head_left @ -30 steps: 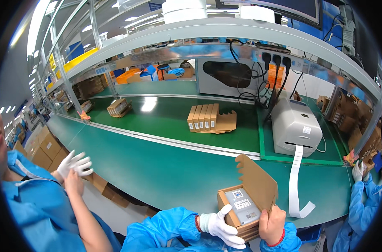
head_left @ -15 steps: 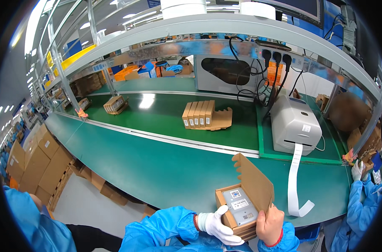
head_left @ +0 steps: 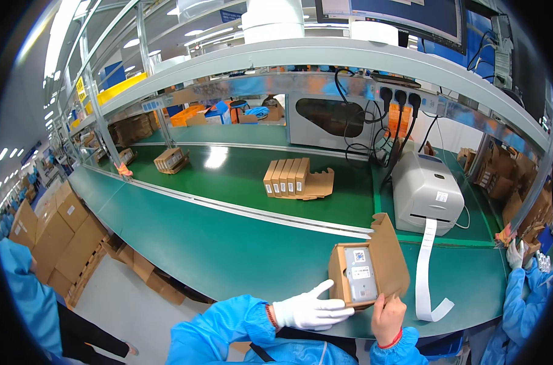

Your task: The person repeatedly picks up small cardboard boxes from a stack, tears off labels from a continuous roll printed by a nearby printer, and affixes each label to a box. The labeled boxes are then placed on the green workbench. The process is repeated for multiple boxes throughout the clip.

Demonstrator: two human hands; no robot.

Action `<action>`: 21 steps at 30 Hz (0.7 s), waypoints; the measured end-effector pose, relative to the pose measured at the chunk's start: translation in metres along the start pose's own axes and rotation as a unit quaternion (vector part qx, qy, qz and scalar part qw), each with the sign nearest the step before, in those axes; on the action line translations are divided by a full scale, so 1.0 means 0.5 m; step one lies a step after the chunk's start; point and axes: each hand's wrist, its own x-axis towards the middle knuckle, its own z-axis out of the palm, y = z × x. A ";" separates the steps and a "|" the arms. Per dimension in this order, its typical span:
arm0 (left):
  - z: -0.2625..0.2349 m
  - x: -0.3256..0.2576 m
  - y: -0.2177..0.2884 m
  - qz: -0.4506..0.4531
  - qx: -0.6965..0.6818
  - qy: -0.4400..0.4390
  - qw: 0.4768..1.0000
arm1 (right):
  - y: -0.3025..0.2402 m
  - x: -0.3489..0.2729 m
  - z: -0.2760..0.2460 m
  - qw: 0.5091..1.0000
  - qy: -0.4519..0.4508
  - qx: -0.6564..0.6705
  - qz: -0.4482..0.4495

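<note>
A brown cardboard box (head_left: 338, 275) sits at the front of the green bench, its lid (head_left: 391, 261) raised along the right side. Inside it lies a flat grey device (head_left: 360, 274) with white labels and a printed square code. My left hand (head_left: 310, 309), in a white glove, has its fingers stretched and its thumb apart at the box's near left corner. Bare, my right hand (head_left: 388, 317) is closed at the near lower corner of the lid, thumb and fingers pinching the cardboard.
A label printer (head_left: 427, 188) with a long paper strip (head_left: 425, 286) hanging out stands at right. Several small cartons (head_left: 287, 177) stand in a row on the green conveyor. Black cables (head_left: 383, 131) hang from the shelf. Co-workers in blue are at far left and right.
The box has moved away from my body and turned more upright to my view. My left hand has loosened from around its side, fingers now straighter. My right hand stays at the lid.
</note>
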 end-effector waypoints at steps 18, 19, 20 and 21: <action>-0.551 0.232 -0.599 -0.529 0.330 0.077 0.778 | -0.023 -0.075 0.085 0.940 -0.134 0.215 0.228; -0.544 0.229 -0.618 -0.536 0.313 0.090 0.779 | -0.018 -0.075 0.086 0.937 -0.149 0.213 0.232; -0.537 0.224 -0.635 -0.544 0.296 0.103 0.779 | -0.009 -0.079 0.093 0.939 -0.159 0.200 0.232; -0.530 0.228 -0.639 -0.551 0.278 0.112 0.779 | -0.003 -0.084 0.096 0.938 -0.170 0.188 0.235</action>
